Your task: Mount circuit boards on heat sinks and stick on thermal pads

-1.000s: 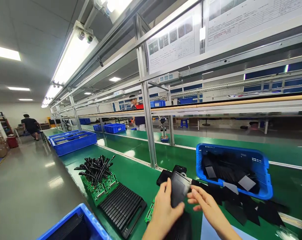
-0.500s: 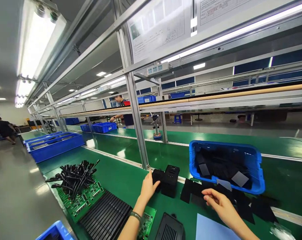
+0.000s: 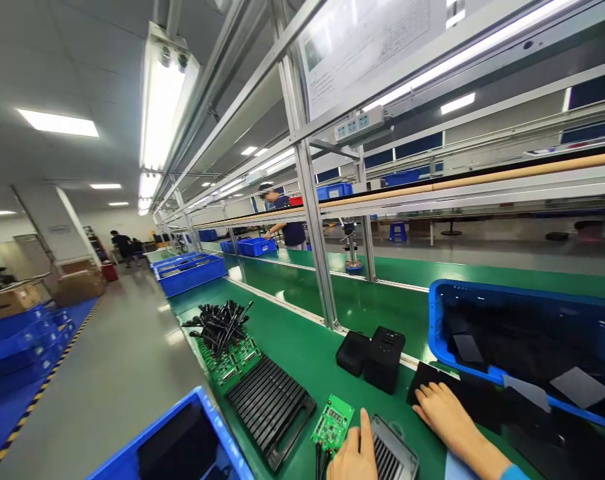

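Note:
My left hand (image 3: 355, 453) is at the bottom of the view, index finger stretched out, other fingers bent round the left side of a vented plastic housing (image 3: 395, 450). Its thumb is hidden. Beside it lies a small green circuit board (image 3: 333, 419) with a digit display and black leads. My right hand (image 3: 445, 413) lies palm down with fingers spread over black sheets (image 3: 482, 400) in front of a blue bin (image 3: 437, 333). Two black boxes, a lower one (image 3: 352, 353) and a taller one (image 3: 385, 360), stand between the hands and the metal post.
A black slotted rack (image 3: 271, 407) lies left of the board, with black cables (image 3: 222, 327) heaped on larger green boards (image 3: 232, 367) behind. A blue bin (image 3: 207, 407) is at the lower left. A metal post (image 3: 315, 247) rises at the bench divider. A person (image 3: 287, 220) works across the line.
The view has swung left. My left hand has left the black boxes and come down to the vented housing, which now shows a greyer, rimmed face. My right hand has flattened onto the black sheets.

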Demonstrator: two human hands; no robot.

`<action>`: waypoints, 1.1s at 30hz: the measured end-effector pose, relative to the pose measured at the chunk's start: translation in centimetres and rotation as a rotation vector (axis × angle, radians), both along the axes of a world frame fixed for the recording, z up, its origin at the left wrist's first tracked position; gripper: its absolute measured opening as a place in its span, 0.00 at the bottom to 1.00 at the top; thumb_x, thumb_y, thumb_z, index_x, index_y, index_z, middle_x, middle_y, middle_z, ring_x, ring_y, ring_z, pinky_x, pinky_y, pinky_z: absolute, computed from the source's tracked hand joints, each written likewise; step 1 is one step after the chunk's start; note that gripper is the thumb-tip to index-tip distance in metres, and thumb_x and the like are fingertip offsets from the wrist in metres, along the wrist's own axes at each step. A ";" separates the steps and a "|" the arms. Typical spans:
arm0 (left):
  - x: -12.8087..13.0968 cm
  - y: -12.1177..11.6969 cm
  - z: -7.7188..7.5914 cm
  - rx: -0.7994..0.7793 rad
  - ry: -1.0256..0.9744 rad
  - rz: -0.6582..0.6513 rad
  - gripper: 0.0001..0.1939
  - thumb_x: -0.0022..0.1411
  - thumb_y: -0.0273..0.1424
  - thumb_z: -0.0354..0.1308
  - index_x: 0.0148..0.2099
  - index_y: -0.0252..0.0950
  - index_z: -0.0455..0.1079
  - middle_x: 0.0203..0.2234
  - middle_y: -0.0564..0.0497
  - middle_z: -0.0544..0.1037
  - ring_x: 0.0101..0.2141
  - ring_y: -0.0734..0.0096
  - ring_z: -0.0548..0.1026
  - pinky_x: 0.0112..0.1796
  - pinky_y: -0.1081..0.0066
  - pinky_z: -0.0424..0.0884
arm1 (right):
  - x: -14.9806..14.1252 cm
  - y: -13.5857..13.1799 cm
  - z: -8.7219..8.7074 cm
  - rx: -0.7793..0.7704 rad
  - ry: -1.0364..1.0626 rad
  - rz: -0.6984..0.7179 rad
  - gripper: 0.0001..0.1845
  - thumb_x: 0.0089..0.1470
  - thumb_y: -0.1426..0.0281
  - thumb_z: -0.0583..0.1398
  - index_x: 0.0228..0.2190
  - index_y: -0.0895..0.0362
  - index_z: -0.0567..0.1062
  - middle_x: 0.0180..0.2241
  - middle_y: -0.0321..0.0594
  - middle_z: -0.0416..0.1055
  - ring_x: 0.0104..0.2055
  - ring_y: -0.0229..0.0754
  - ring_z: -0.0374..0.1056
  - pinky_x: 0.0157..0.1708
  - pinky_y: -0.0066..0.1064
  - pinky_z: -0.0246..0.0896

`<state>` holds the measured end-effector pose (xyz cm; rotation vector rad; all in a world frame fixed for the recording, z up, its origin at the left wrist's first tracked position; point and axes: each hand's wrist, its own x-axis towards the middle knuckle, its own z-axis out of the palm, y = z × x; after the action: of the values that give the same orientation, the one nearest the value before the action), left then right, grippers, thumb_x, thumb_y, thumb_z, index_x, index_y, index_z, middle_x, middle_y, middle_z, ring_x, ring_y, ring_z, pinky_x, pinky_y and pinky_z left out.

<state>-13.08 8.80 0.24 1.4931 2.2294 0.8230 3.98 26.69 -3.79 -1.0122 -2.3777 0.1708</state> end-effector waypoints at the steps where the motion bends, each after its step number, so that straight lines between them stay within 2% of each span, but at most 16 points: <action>1: -0.2 -0.2 0.6 0.038 -0.009 -0.012 0.38 0.53 0.39 0.56 0.66 0.36 0.56 0.51 0.32 0.74 0.42 0.36 0.76 0.41 0.53 0.71 | 0.3 0.1 0.3 0.014 0.021 0.009 0.17 0.53 0.64 0.52 0.24 0.57 0.77 0.28 0.55 0.77 0.35 0.61 0.74 0.39 0.51 0.65; 3: -0.9 -0.7 2.1 0.146 -0.096 -0.020 0.53 0.42 0.39 0.65 0.68 0.34 0.48 0.55 0.35 0.70 0.48 0.38 0.73 0.47 0.56 0.69 | 1.2 0.2 1.4 0.036 0.085 -0.019 0.23 0.57 0.59 0.48 0.23 0.55 0.76 0.26 0.50 0.77 0.32 0.57 0.74 0.36 0.46 0.67; 4: -1.3 -1.0 2.7 0.212 -0.193 -0.014 0.56 0.41 0.40 0.67 0.69 0.33 0.47 0.57 0.35 0.68 0.52 0.40 0.70 0.51 0.57 0.67 | 1.7 0.2 2.2 0.046 0.126 -0.057 0.26 0.59 0.57 0.46 0.24 0.54 0.76 0.27 0.49 0.78 0.32 0.56 0.75 0.34 0.43 0.68; 5: -1.7 -1.2 3.2 0.273 -0.336 -0.012 0.54 0.42 0.42 0.67 0.69 0.33 0.49 0.58 0.35 0.67 0.55 0.43 0.68 0.53 0.57 0.65 | 2.1 0.1 3.2 0.054 0.169 -0.104 0.28 0.61 0.55 0.44 0.26 0.54 0.77 0.28 0.48 0.78 0.31 0.54 0.75 0.33 0.41 0.68; 7: -2.2 -1.4 4.0 0.376 -0.695 -0.044 0.45 0.50 0.46 0.63 0.65 0.32 0.58 0.58 0.36 0.69 0.57 0.47 0.66 0.56 0.58 0.62 | 2.7 -0.8 5.5 0.056 0.253 -0.204 0.31 0.63 0.53 0.42 0.33 0.55 0.78 0.27 0.45 0.78 0.28 0.50 0.75 0.28 0.36 0.69; 9: -2.1 -1.4 4.5 0.437 -1.014 -0.082 0.38 0.51 0.48 0.63 0.60 0.33 0.66 0.53 0.37 0.74 0.53 0.50 0.71 0.54 0.59 0.66 | 2.7 -2.8 8.2 0.023 0.361 -0.245 0.30 0.65 0.53 0.42 0.39 0.56 0.78 0.23 0.40 0.77 0.21 0.44 0.73 0.22 0.32 0.68; 11: -1.4 -1.1 4.8 0.453 -1.181 -0.077 0.36 0.49 0.48 0.67 0.56 0.36 0.70 0.49 0.40 0.77 0.48 0.52 0.75 0.50 0.58 0.70 | 2.0 -5.7 10.7 -0.005 0.524 -0.150 0.26 0.64 0.54 0.48 0.41 0.56 0.79 0.26 0.39 0.79 0.22 0.44 0.74 0.22 0.31 0.71; 12: -0.9 -1.0 5.0 0.450 -1.213 -0.067 0.35 0.48 0.48 0.68 0.55 0.37 0.71 0.48 0.42 0.78 0.47 0.52 0.76 0.49 0.58 0.71 | 1.5 -7.3 11.7 0.083 0.527 -0.056 0.24 0.64 0.55 0.50 0.41 0.55 0.80 0.29 0.40 0.80 0.26 0.45 0.76 0.27 0.32 0.73; 14: 0.0 -0.7 5.0 0.456 -1.217 -0.072 0.33 0.49 0.49 0.67 0.54 0.38 0.73 0.49 0.43 0.78 0.49 0.51 0.75 0.51 0.57 0.70 | 0.4 -10.2 12.9 0.311 0.406 0.180 0.18 0.64 0.62 0.52 0.40 0.53 0.80 0.35 0.41 0.80 0.32 0.47 0.77 0.32 0.35 0.75; 16: 0.6 -0.6 4.8 0.514 -1.171 -0.054 0.32 0.50 0.50 0.66 0.52 0.37 0.74 0.50 0.42 0.77 0.53 0.50 0.72 0.55 0.57 0.65 | -0.5 -12.4 13.0 0.537 0.264 0.330 0.15 0.63 0.70 0.53 0.40 0.53 0.80 0.35 0.42 0.80 0.32 0.47 0.76 0.30 0.36 0.74; 18: 0.9 -0.6 4.4 0.564 -1.130 -0.002 0.32 0.49 0.51 0.66 0.50 0.36 0.75 0.52 0.41 0.76 0.56 0.49 0.69 0.57 0.57 0.62 | -0.9 -13.4 12.2 0.647 0.171 0.363 0.14 0.62 0.73 0.54 0.39 0.56 0.80 0.34 0.45 0.80 0.30 0.46 0.75 0.26 0.35 0.73; 21: 1.0 -0.8 4.1 0.561 -1.209 -0.048 0.30 0.49 0.46 0.68 0.52 0.36 0.74 0.49 0.40 0.78 0.52 0.49 0.73 0.54 0.56 0.67 | -1.0 -13.5 10.8 0.594 0.127 0.289 0.13 0.61 0.68 0.55 0.43 0.58 0.77 0.41 0.49 0.78 0.36 0.49 0.74 0.32 0.38 0.73; 23: 1.1 -1.1 4.2 0.568 -1.296 -0.099 0.30 0.49 0.42 0.70 0.53 0.36 0.72 0.44 0.40 0.81 0.45 0.51 0.78 0.49 0.57 0.72 | -0.8 -13.1 10.3 0.528 0.126 0.252 0.18 0.60 0.65 0.57 0.50 0.59 0.73 0.49 0.50 0.74 0.45 0.52 0.71 0.39 0.41 0.72; 25: 1.2 -1.3 4.4 0.558 -1.344 -0.109 0.32 0.47 0.39 0.72 0.54 0.35 0.72 0.40 0.40 0.82 0.40 0.52 0.80 0.45 0.58 0.75 | -0.6 -12.8 10.2 0.498 0.116 0.261 0.24 0.57 0.64 0.60 0.54 0.58 0.69 0.53 0.48 0.71 0.49 0.53 0.68 0.44 0.42 0.70; 30: 1.0 -1.6 5.0 0.495 -1.336 -0.137 0.33 0.49 0.39 0.71 0.56 0.33 0.70 0.34 0.41 0.83 0.36 0.55 0.81 0.42 0.59 0.76 | -0.2 -12.8 10.1 0.512 0.112 0.333 0.24 0.56 0.70 0.61 0.55 0.55 0.69 0.52 0.44 0.72 0.48 0.51 0.67 0.48 0.44 0.65; 33: 0.6 -1.4 5.0 0.496 -1.283 -0.155 0.32 0.48 0.39 0.71 0.55 0.34 0.71 0.35 0.41 0.82 0.35 0.55 0.81 0.38 0.60 0.77 | -0.6 -12.7 9.6 0.403 0.306 0.248 0.22 0.58 0.70 0.58 0.54 0.50 0.70 0.51 0.45 0.71 0.50 0.52 0.67 0.47 0.45 0.65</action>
<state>-12.48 7.44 5.20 0.7933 0.9722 1.6991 3.43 13.97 5.82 -0.4654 -2.1303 -0.0606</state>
